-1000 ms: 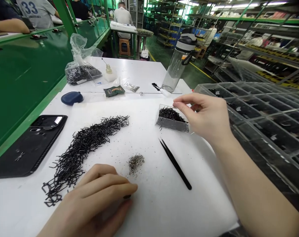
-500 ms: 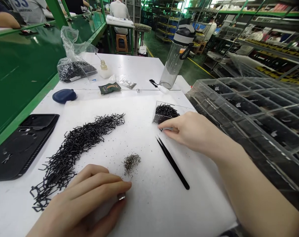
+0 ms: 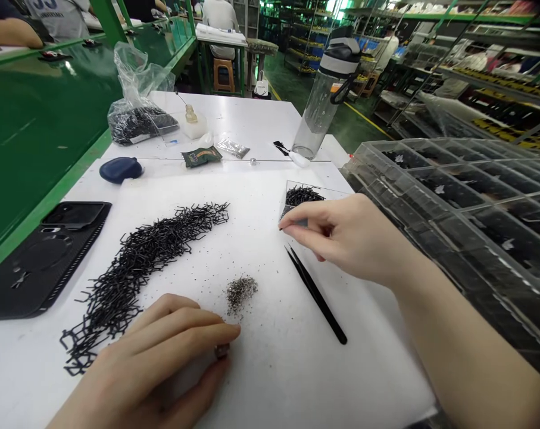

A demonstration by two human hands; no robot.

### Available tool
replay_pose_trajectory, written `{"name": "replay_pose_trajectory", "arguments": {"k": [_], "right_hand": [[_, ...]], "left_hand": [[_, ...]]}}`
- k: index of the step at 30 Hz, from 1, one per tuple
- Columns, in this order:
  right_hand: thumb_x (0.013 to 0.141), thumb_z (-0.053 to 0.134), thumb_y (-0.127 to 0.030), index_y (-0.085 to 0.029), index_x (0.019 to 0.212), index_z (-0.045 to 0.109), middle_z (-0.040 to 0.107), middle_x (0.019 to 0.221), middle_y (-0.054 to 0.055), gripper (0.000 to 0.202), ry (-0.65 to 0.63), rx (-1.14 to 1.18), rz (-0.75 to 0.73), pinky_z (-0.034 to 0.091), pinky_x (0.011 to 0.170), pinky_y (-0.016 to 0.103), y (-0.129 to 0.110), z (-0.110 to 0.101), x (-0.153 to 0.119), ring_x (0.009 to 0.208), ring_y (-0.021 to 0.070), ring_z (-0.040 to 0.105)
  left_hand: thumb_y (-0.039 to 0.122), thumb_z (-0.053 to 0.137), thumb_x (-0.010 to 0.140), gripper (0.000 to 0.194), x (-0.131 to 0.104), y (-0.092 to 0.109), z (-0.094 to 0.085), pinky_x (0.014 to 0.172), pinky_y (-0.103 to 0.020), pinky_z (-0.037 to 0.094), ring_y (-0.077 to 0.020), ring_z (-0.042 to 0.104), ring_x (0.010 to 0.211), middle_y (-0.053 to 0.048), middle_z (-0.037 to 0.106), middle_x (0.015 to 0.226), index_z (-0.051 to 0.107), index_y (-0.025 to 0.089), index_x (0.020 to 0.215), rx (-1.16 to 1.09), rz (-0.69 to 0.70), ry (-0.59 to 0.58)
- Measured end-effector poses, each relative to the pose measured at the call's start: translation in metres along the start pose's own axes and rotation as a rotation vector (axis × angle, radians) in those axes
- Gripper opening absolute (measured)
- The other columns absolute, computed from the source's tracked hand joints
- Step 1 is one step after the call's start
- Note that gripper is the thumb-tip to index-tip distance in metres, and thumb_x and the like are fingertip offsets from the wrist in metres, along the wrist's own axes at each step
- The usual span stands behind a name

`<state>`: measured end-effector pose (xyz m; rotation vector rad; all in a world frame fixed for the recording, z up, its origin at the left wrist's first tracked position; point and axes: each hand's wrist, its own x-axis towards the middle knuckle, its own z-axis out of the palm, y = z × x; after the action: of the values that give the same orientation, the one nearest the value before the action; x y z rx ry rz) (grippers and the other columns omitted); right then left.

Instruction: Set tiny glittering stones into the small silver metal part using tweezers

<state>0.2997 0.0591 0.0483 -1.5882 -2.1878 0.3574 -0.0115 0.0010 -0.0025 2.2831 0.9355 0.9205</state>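
Note:
My left hand [image 3: 162, 357] rests low on the white work surface, pinching a small shiny block [image 3: 222, 350] between fingertips and thumb. In front of it lies a small heap of tiny glinting bits [image 3: 241, 292]. My right hand [image 3: 336, 229] is closed in a pinch before a clear tray of short black bent pieces [image 3: 302, 195], partly hiding it. A tiny dark tip shows at those fingertips; its kind is too small to make out. Black tweezers [image 3: 318, 296] lie below my right hand. To the left stretches a long pile of black bent pieces [image 3: 149, 262].
A black phone case [image 3: 41, 262] and a dark blue oval case [image 3: 120, 170] lie at left. Behind are a plastic bag [image 3: 140, 113], a small bottle [image 3: 191, 119], a green packet [image 3: 201, 156] and a water bottle [image 3: 318, 101]. Clear compartment boxes [image 3: 452, 196] stand at right.
My right hand has drawn slightly back from the tray's edge, and its thumb and forefinger have closed together. My left hand keeps its pinch; the block in it looks darker and slightly turned.

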Motion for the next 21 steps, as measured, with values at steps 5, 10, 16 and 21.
{"name": "replay_pose_trajectory", "arguments": {"k": [5,10,16,21], "right_hand": [[0.102,0.076,-0.022,-0.025,0.100,0.093,0.058,0.049,-0.009,0.017,0.022,0.445,-0.108,0.036,0.047,0.029,-0.008,0.005,-0.005,0.043,0.0107,0.047],[0.100,0.079,-0.017,-0.024,0.100,0.093,0.061,0.048,-0.011,0.016,0.016,0.571,-0.151,0.030,0.041,0.026,-0.010,0.005,-0.006,0.039,0.0073,0.048],[0.099,0.081,-0.014,-0.020,0.098,0.093,0.062,0.047,-0.010,0.013,0.009,0.600,-0.199,0.032,0.040,0.024,-0.010,0.004,-0.005,0.038,0.0054,0.049],[0.099,0.080,-0.014,-0.019,0.099,0.092,0.060,0.048,-0.011,0.013,0.000,0.600,-0.197,0.034,0.041,0.023,-0.012,0.005,-0.006,0.039,0.0060,0.051]], "left_hand": [[0.006,0.066,0.105,0.040,-0.001,-0.001,-0.003,0.086,-0.020,0.064,-0.0165,0.078,0.100,0.002,0.086,0.107,0.079,0.035,0.130,-0.006,0.009,-0.101],[0.007,0.066,0.106,0.040,-0.003,-0.004,-0.002,0.089,-0.020,0.063,-0.0148,0.076,0.102,0.004,0.085,0.110,0.077,0.036,0.132,-0.012,0.010,-0.111],[0.008,0.063,0.109,0.041,-0.006,-0.002,0.000,0.092,-0.018,0.062,-0.0130,0.074,0.105,0.006,0.084,0.111,0.076,0.038,0.132,-0.028,-0.031,-0.127],[0.008,0.062,0.109,0.041,-0.008,-0.002,-0.002,0.093,-0.017,0.062,-0.0122,0.074,0.107,0.006,0.084,0.112,0.076,0.038,0.133,-0.025,-0.021,-0.133]]}}
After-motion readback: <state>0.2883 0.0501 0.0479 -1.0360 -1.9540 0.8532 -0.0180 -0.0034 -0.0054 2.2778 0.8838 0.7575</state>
